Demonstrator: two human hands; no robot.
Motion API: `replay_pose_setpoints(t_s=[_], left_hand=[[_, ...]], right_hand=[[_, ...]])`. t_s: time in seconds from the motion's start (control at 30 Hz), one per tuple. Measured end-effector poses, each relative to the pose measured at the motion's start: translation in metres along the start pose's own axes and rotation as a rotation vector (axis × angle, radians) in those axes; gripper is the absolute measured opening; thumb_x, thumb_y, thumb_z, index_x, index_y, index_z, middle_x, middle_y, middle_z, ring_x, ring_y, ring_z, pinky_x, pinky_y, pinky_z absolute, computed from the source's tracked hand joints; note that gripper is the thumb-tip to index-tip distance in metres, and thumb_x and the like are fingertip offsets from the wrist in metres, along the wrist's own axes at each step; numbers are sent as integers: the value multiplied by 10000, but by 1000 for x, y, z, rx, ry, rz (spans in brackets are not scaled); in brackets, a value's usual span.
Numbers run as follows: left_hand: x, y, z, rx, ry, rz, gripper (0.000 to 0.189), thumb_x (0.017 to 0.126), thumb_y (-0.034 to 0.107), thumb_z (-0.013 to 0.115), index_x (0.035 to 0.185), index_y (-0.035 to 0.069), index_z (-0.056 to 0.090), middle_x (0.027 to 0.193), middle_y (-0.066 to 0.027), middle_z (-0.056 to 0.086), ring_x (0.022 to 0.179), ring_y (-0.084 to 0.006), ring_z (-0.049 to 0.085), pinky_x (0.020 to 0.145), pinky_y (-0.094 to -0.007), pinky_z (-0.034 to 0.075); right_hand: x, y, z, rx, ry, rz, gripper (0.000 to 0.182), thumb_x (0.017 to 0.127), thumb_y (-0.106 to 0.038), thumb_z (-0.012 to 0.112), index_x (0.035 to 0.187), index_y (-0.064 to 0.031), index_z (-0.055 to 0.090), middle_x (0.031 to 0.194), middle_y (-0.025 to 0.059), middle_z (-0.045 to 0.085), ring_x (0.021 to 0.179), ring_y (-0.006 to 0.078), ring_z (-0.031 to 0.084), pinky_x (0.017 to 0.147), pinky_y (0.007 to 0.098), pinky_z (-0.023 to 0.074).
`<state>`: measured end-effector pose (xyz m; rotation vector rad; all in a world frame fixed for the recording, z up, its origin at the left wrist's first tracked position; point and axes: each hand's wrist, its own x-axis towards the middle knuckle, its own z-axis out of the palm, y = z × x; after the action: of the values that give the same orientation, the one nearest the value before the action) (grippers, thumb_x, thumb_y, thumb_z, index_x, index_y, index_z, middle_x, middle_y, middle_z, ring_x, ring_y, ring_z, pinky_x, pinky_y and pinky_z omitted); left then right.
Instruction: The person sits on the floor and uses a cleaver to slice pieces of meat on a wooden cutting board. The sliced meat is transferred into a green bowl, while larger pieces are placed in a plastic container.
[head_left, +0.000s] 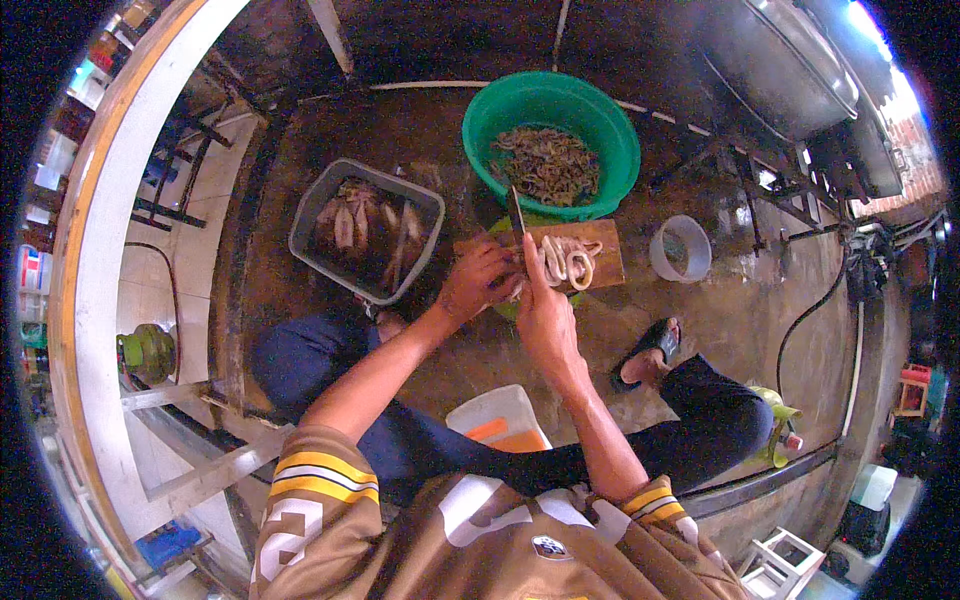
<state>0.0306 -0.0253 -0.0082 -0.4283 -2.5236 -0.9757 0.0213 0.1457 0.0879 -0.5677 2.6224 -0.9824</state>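
Note:
A wooden cutting board (609, 264) lies in front of me, over something green. My right hand (545, 315) grips a knife (516, 212), its blade pointing away from me and its index finger stretched along the top. Just left of the blade, my left hand (480, 276) has its fingers curled down on a piece of squid, which they mostly hide. Pale cut squid rings (568, 262) lie on the board to the right of the knife. Beyond the board, a green plastic tub (626, 150) holds many cut squid pieces (551, 165).
Whole squid (352, 221) lie in dark liquid in a grey rectangular basin (300, 240) on the left. A small translucent bucket (705, 251) stands at right, beyond my sandalled foot (649, 360). A white and orange container (499, 416) sits between my legs. A green gas cylinder (146, 352) is far left.

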Motion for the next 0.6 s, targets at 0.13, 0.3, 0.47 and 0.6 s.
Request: replay_pose_setpoints(t_s=[0.13,0.3,0.47,0.6], left_hand=[[-5,-3,3,62,37,-2,179,845,194,727,974,70,722,1135,-96,677,1095,-319,601,1001,-424,476],[-3,2,4,143,123,51,176,833,204,739,940,66,723,1082,-92,682,1075,-320,602,1006,-449,465],[1,-2,5,70,42,41,181,801,178,761,940,69,719,1076,-87,685,1077,-323,602,1013,-469,457],[-2,-7,4,84,52,-4,178,779,143,765,932,69,715,1101,-89,688,1084,-322,604,1024,-472,454]], right_hand=[[-3,9,5,5,-2,24,844,909,-27,504,1615,-311,137,757,301,663,687,482,662,594,587,504],[-42,13,-7,8,-59,116,748,971,-62,504,1610,-307,203,726,324,625,655,501,625,587,586,457],[10,12,7,100,52,-21,756,965,-58,497,1615,-290,188,738,317,630,647,491,623,595,579,452],[29,14,16,59,33,-45,873,912,-66,561,1619,-311,111,880,290,685,761,476,673,656,570,511]])
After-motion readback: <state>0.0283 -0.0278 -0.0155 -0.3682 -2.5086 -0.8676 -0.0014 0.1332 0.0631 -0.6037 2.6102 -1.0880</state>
